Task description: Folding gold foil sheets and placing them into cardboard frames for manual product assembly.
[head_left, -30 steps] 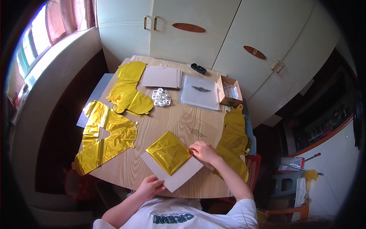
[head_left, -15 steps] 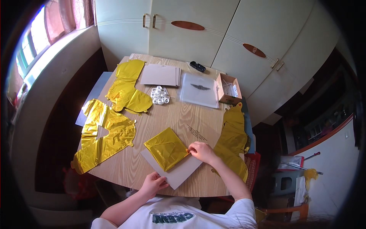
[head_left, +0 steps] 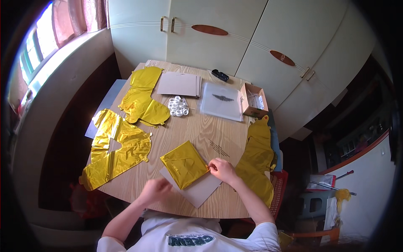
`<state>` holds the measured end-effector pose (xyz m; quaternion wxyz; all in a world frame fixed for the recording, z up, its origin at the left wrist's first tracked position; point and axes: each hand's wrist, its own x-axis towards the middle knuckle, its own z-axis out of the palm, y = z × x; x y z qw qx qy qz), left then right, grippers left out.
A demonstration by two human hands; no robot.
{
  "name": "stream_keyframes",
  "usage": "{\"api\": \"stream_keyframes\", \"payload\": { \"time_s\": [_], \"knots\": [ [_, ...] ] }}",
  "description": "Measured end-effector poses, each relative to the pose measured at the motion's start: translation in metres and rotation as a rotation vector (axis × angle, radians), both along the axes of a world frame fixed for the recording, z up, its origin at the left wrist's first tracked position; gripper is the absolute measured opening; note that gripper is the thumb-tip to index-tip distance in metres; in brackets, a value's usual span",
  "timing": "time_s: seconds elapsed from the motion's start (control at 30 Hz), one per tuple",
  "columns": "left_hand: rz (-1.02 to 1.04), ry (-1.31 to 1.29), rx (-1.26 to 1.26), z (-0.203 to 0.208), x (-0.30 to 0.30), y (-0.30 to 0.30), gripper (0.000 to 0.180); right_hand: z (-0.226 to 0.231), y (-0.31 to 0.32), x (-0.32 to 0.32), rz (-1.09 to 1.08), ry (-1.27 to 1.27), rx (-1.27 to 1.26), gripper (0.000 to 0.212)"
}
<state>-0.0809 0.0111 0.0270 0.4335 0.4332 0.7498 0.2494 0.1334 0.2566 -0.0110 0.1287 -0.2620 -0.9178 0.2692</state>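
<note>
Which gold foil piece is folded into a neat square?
The square gold foil packet at the right hand, partly over the grey cardboard sheet; the upper-left gold foil sheet, lower-left one and far-right one have irregular, curving outlines.

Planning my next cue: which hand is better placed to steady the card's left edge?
Left, probably. The left hand, though blurred, is close beside that edge of the grey card. The right hand is across the card, pinching the right corner of the folded gold foil.

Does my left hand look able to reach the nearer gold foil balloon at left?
Probably yes: only bare tabletop seems to lie between your left hand and that gold foil balloon.
</note>
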Motion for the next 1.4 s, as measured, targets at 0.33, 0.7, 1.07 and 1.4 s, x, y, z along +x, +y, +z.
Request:
{"api": "stream_keyframes", "payload": {
  "time_s": [0.33,0.7,1.07,1.4],
  "knots": [
    [0.061,0.388,0.482,-0.048,-0.072,0.102,0.055,0.003,-0.005,-0.008,-0.03,0.01,0.056,0.008],
    [0.021,0.339,0.242,-0.031,-0.053,0.102,0.038,-0.001,-0.007,-0.008,-0.087,0.007,0.028,0.008],
    [0.017,0.484,0.354,-0.036,-0.028,0.082,0.032,-0.015,-0.01,-0.009,-0.128,0.144,0.14,0.007],
    [-0.209,0.708,0.62,-0.023,0.002,0.08,0.051,-0.008,-0.02,-0.01,-0.107,0.134,0.49,0.009]
  ]
}}
